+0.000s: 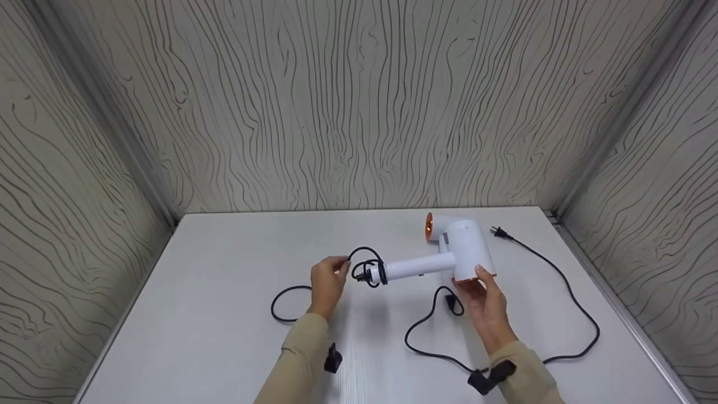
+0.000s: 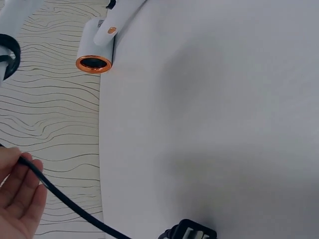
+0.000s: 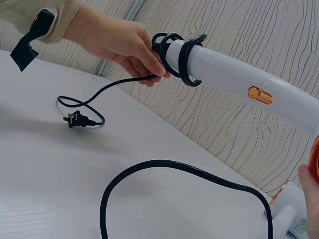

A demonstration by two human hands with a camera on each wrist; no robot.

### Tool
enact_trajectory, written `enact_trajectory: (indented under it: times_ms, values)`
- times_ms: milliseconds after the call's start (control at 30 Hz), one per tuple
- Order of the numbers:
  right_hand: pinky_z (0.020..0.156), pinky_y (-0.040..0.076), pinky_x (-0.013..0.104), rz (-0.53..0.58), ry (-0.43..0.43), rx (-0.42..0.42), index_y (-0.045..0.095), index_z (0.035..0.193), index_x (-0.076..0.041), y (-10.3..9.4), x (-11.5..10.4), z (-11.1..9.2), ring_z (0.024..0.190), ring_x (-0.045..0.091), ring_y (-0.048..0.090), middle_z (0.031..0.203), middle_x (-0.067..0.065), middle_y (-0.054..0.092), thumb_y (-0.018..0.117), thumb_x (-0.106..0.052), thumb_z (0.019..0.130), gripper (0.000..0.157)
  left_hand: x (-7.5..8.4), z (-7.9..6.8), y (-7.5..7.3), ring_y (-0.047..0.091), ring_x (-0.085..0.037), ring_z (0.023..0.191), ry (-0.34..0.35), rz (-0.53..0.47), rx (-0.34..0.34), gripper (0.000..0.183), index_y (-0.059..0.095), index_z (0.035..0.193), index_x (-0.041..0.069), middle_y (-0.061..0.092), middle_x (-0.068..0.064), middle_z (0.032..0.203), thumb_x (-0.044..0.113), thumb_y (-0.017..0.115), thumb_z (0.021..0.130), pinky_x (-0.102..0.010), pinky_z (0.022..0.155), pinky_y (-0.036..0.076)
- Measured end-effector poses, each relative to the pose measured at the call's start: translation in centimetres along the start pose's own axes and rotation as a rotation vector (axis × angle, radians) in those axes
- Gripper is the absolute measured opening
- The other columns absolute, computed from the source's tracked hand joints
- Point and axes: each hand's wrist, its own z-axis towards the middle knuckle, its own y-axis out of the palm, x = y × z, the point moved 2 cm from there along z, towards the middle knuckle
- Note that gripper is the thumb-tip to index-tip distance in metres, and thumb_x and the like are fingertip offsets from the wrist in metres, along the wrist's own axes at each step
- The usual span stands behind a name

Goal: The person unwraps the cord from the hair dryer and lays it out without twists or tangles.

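Observation:
My right hand (image 1: 487, 308) grips a white hair dryer (image 1: 418, 266) by its wide body, fingers at the orange-rimmed end; only a bit of that hand shows in the right wrist view. The dryer's handle (image 3: 249, 82) points left, held above the table. Black cord coils (image 3: 187, 57) wrap the handle's end. Just left of them, my left hand (image 1: 328, 286) pinches the black cord (image 2: 75, 206) between thumb and fingers. From there it trails to a two-pin plug (image 3: 77, 118) on the table; in the head view my left arm hides that plug.
A second white hair dryer (image 2: 97, 45) with an orange rim lies on the white table (image 1: 224, 252), behind the held one. A black cord (image 1: 561, 272) runs along the right side to a plug (image 1: 499, 231). Wood-grain panels (image 1: 359, 112) stand behind and at both sides.

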Motion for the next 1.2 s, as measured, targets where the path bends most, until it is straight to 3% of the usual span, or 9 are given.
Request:
enact_trajectory:
  times_ms: [167,367,500,833,1200]
  values:
    - [0.1,0.053,0.024,-0.034,-0.005,0.006,0.024,0.14,-0.023,-0.1,0.1,0.1,0.105,0.008,0.055,0.123,0.001,0.041,0.057,-0.028,0.095,0.056,0.5,0.3,-0.9,0.07,-0.021,0.087,0.053,0.017,0.067,0.01,0.073,0.096,0.003,0.074,-0.01,0.089,0.006,0.067,0.088,-0.033,0.078,0.06]
    - [0.093,0.055,0.022,-0.071,-0.043,0.011,0.036,0.126,-0.016,-0.2,0.5,0.1,0.098,0.007,0.058,0.11,-0.004,0.052,0.055,-0.024,0.095,0.038,1.6,0.6,-1.8,0.071,-0.022,0.084,0.144,-0.01,0.132,0.009,0.073,0.093,0.003,0.074,-0.01,0.087,0.006,0.069,0.086,-0.035,0.077,0.06]
    - [0.092,0.056,0.022,-0.082,-0.052,0.025,0.037,0.123,-0.014,0.0,0.6,0.1,0.096,0.006,0.059,0.107,-0.005,0.054,0.056,-0.022,0.094,0.036,2.3,0.7,-2.2,0.072,-0.022,0.084,0.188,-0.018,0.148,0.008,0.073,0.093,0.002,0.074,-0.011,0.088,0.005,0.068,0.086,-0.035,0.077,0.06]
    - [0.095,0.056,0.023,-0.12,-0.056,0.091,0.037,0.119,-0.017,0.7,1.0,0.2,0.093,0.005,0.059,0.115,-0.004,0.047,0.061,-0.019,0.092,0.036,3.4,0.2,-2.8,0.072,-0.02,0.084,0.243,-0.022,0.138,0.008,0.072,0.092,0.002,0.074,-0.009,0.088,0.005,0.068,0.086,-0.03,0.076,0.06]
    - [0.097,0.055,0.025,-0.078,-0.051,0.117,0.036,0.118,-0.019,1.1,1.1,0.6,0.095,0.005,0.06,0.121,-0.001,0.043,0.064,-0.02,0.091,0.039,3.6,-0.9,-3.3,0.071,-0.018,0.082,0.285,-0.051,0.103,0.007,0.072,0.091,0.003,0.074,-0.007,0.085,0.006,0.068,0.086,-0.027,0.076,0.06]
